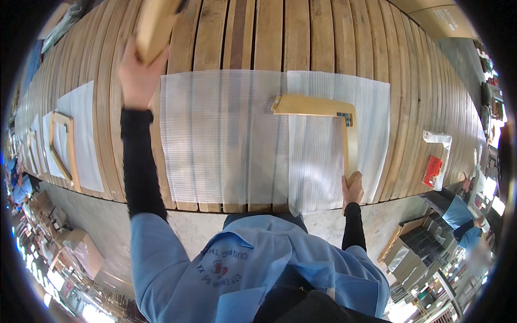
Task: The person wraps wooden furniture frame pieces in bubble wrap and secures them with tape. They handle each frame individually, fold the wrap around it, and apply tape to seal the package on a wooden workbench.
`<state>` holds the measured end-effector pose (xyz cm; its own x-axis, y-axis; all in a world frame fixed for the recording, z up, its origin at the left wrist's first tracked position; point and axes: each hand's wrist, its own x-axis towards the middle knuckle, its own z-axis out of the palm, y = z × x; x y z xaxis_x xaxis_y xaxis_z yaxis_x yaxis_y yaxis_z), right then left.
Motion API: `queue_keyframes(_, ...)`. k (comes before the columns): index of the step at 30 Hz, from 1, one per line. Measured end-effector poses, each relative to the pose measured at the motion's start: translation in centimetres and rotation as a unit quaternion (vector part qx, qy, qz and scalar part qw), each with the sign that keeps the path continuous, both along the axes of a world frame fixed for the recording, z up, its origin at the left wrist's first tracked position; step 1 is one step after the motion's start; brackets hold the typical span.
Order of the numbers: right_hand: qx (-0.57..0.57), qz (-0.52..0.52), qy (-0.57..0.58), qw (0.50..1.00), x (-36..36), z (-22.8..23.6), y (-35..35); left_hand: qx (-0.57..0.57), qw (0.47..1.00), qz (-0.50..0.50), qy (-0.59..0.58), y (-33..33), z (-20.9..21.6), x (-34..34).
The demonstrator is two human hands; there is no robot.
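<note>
My left hand [139,78] is raised at the far left of the table, its fingers closed round the near end of a light wooden piece [156,29]. That piece is blurred and its far end runs out of view. My right hand [353,191] grips the lower end of an L-shaped wooden part [318,105] with a dark metal bracket at its inner corner. This part lies on the right half of a translucent white foam sheet [223,145], which spreads flat before me and looks doubled or overlapped on the right.
The slatted wooden table [269,37] reaches far to both sides. At left, another angled wooden part [62,121] lies on white foam [89,145]. A white-wrapped part [445,142] and a red object [432,171] lie at right. Cardboard boxes [444,21] stand far right; other people work at both sides.
</note>
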<state>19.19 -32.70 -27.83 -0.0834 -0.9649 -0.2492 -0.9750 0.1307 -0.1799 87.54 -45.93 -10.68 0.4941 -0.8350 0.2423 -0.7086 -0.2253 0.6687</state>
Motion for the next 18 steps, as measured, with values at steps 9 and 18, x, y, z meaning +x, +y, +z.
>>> queue_keyframes(9, 0.015, -0.062, -0.03, 0.998, -0.3, -5.4, 1.3, -0.027, 0.873, -0.297, -0.385, -18.5, -17.0, -3.1)
queue_keyframes(18, 0.015, -0.131, -0.027, 0.991, 3.0, 0.4, 0.2, 0.056, 0.835, -0.273, -0.474, -19.1, -26.0, -3.3)
